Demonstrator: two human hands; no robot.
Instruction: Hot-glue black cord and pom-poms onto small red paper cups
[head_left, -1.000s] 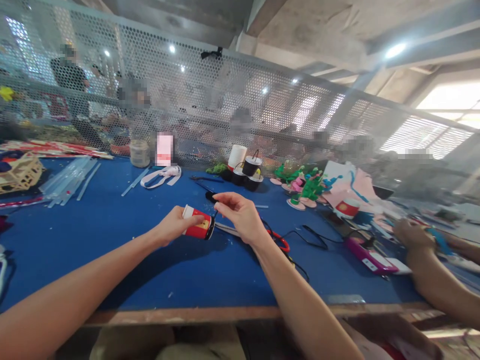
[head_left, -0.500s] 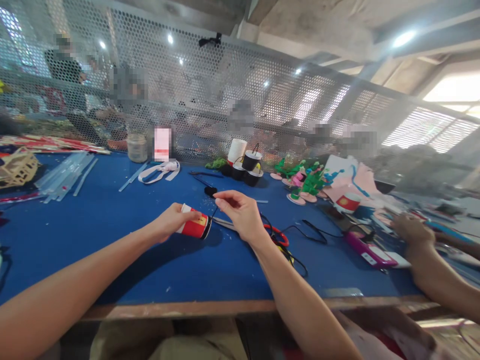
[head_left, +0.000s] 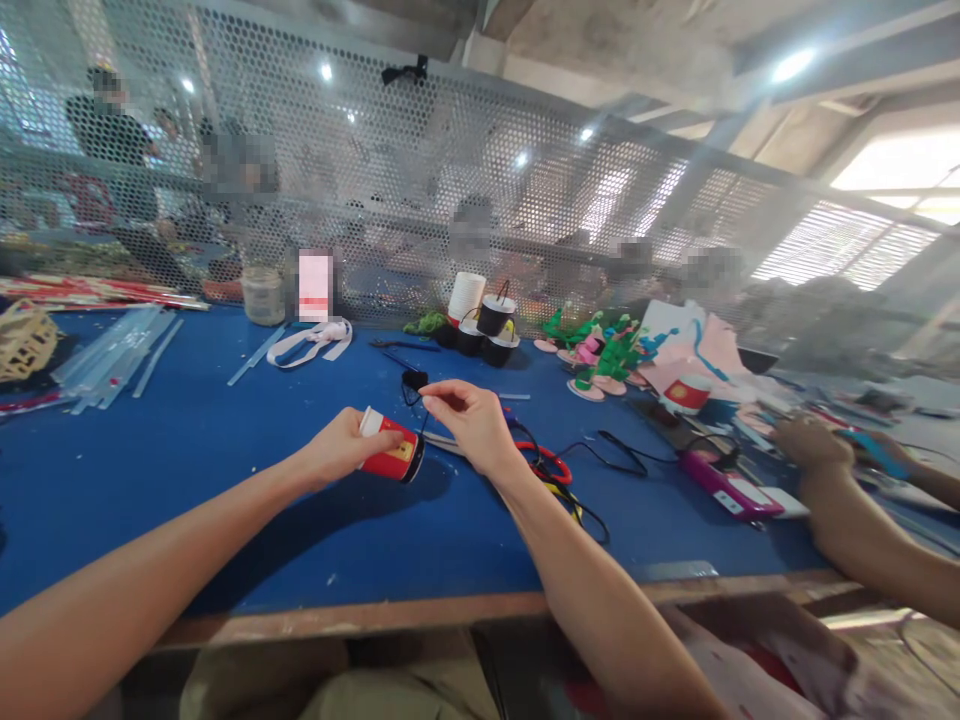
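Note:
My left hand [head_left: 341,447] is wrapped round a red and white paper cup [head_left: 393,452], held tilted above the table with its black-banded end toward the right. My right hand [head_left: 469,420] is closed in a pinch on a thin black cord [head_left: 424,418], which runs down from the fingertips to the cup's black end. Just beyond the fingertips lies a small black bundle of cord [head_left: 414,380]. Scissors with red handles [head_left: 551,465] rest on the table, partly hidden under my right hand.
A blue table [head_left: 247,520] carries clear strips [head_left: 112,365], a white ribbon [head_left: 304,345], black and white cups [head_left: 495,318], green craft plants [head_left: 611,355] and a purple power bank [head_left: 720,485]. A perforated metal screen stands behind. Another person's hand [head_left: 814,440] works at the right.
The view has shifted slightly. My right fingertips have moved a little toward the cup's end, still pinching the cord; the left hand keeps its hold on the cup.

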